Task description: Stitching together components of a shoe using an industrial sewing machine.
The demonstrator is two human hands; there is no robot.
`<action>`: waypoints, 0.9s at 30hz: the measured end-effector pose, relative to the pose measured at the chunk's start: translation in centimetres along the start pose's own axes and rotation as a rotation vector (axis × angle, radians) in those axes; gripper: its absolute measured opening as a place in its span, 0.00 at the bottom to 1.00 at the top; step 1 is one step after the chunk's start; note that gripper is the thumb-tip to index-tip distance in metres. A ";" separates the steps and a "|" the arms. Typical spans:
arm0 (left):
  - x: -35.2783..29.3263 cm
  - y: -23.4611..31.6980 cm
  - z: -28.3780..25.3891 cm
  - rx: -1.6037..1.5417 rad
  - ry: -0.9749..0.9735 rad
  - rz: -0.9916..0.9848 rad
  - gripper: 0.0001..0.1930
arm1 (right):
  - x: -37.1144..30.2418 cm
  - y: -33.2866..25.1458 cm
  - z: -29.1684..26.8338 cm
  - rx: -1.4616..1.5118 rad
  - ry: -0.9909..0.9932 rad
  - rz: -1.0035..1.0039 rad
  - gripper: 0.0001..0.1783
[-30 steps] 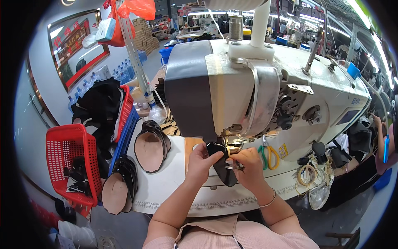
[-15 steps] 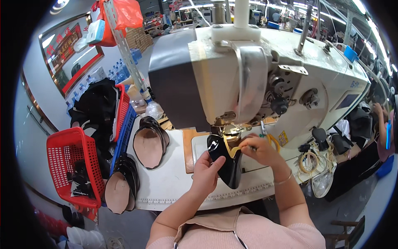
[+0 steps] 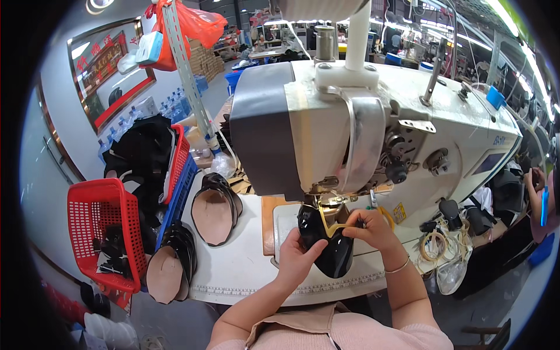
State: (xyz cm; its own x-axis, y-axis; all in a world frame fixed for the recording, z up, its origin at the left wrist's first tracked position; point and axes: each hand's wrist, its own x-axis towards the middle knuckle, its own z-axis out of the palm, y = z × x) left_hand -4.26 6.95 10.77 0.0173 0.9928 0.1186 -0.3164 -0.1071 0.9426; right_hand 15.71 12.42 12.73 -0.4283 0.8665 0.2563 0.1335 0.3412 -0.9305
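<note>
- Head view: the black upper (image 3: pixel 335 256), glossy with a yellow edge, lies on the table (image 3: pixel 233 274) directly below the head of the sewing machine (image 3: pixel 324 122); its far end runs in under the metal parts, and the needle's exact contact point cannot be made out.
- Left hand (image 3: pixel 298 254), in front of the sewing machine and to its left: the thumb is laid over the upper's left side, the other fingers bent at its edge and partly hidden, so I cannot tell how firmly they press.
- Right hand (image 3: pixel 373 229), in front of the sewing machine's head: thumb and forefinger are closed on the yellow edge; a small dark thing shows among the curled fingers, too covered to identify.
- Just behind that hand, close to the sewing machine's base, orange-handled scissors (image 3: pixel 385 216) are partly covered.
- Left of the sewing machine: 2 stacks of black pieces with pale linings, the far stack (image 3: pixel 213 217) and the near stack (image 3: pixel 165 273); their lower layers are mostly hidden. Farther left is a red basket (image 3: pixel 135 245).
- Right of the sewing machine: a tape roll (image 3: pixel 424 248) among tangled strips; beyond, a co-worker's arm, cut off by the dark rim.
</note>
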 end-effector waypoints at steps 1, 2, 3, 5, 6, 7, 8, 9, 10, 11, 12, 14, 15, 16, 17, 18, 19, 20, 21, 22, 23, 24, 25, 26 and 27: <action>0.0 0.2 0.2 -0.021 0.005 0.017 0.14 | 0.1 0.1 0.0 0.010 0.002 0.006 0.08; 0.0 0.2 0.1 -0.023 0.007 0.019 0.14 | 0.2 0.1 0.0 0.008 -0.001 0.005 0.08; 0.1 0.1 0.1 -0.022 0.005 0.018 0.14 | 0.3 0.1 0.0 0.001 -0.002 0.013 0.08; 0.2 0.2 0.0 -0.023 0.004 0.016 0.14 | 0.4 0.2 -0.1 -0.007 -0.005 0.022 0.08; 0.4 0.3 -0.1 -0.021 0.001 0.006 0.14 | 0.6 0.3 -0.1 0.012 -0.008 0.021 0.07; 0.6 0.4 -0.1 -0.019 -0.002 -0.004 0.15 | 0.7 0.4 -0.1 0.031 -0.010 0.020 0.07; 1.0 0.7 -0.1 -0.039 -0.007 0.003 0.15 | 0.8 0.2 -0.1 0.030 -0.011 0.024 0.07; 1.5 1.0 -0.1 -0.058 -0.012 0.009 0.15 | 1.1 -0.1 0.0 0.030 0.018 0.039 0.07; 1.8 1.0 -0.2 -0.072 -0.009 0.008 0.16 | 1.2 -0.3 0.1 0.031 0.048 0.055 0.07; 2.1 1.1 -0.3 -0.072 -0.009 0.011 0.16 | 1.3 -0.1 0.1 0.058 0.059 0.066 0.07; 2.3 1.1 -0.3 -0.093 -0.016 0.000 0.16 | 1.3 -0.3 0.1 0.058 0.057 0.063 0.07; 2.6 1.0 -0.5 -0.114 -0.021 -0.010 0.16 | 1.3 -0.9 0.3 0.044 0.103 0.110 0.07; 2.6 1.0 -0.6 -0.105 -0.024 -0.013 0.15 | 1.3 -1.2 0.4 0.046 0.100 0.109 0.07; 2.8 1.0 -0.7 -0.096 -0.026 -0.016 0.15 | 1.4 -1.5 0.6 0.054 0.131 0.116 0.07; 3.0 0.8 -0.9 -0.096 -0.024 -0.017 0.15 | 1.4 -1.7 0.7 0.062 0.164 0.126 0.07; 3.4 0.7 -1.1 -0.097 -0.021 -0.019 0.15 | 1.6 -1.7 0.8 0.063 0.161 0.127 0.07; 3.7 0.9 -1.2 -0.098 -0.019 -0.022 0.15 | 1.9 -1.6 0.9 0.043 0.194 0.057 0.08; 4.1 1.5 -1.0 -0.072 -0.009 -0.021 0.15 | 2.2 -1.4 0.9 0.021 0.231 -0.011 0.09; 4.3 1.7 -1.0 -0.073 -0.011 -0.022 0.15 | 2.3 -0.7 0.8 0.094 0.242 0.015 0.10; 4.6 1.8 -1.1 -0.061 -0.016 -0.027 0.15 | 2.3 -0.6 0.9 0.093 0.243 0.016 0.10; 4.7 1.9 -1.3 -0.047 -0.018 -0.028 0.15 | 2.5 -0.6 1.1 0.126 0.265 0.021 0.10; 4.9 1.8 -1.4 -0.045 -0.017 -0.025 0.15 | 2.7 -0.5 1.2 0.158 0.287 0.027 0.10; 5.1 1.6 -1.6 -0.030 -0.020 -0.031 0.15 | 2.8 -0.2 1.2 0.159 0.286 0.025 0.10; 5.1 1.6 -1.6 -0.016 -0.025 -0.042 0.15 | 2.8 0.1 1.1 0.137 0.297 0.008 0.10; 5.3 1.7 -1.6 -0.016 -0.027 -0.044 0.15 | 2.7 0.4 1.1 0.114 0.308 -0.008 0.11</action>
State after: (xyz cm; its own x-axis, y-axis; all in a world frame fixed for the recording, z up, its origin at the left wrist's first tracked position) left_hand -6.23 12.09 12.51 0.0569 0.9947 0.0855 -0.3302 -0.0620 0.9419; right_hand 13.67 14.54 12.75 -0.1362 0.9393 0.3150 0.0228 0.3209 -0.9468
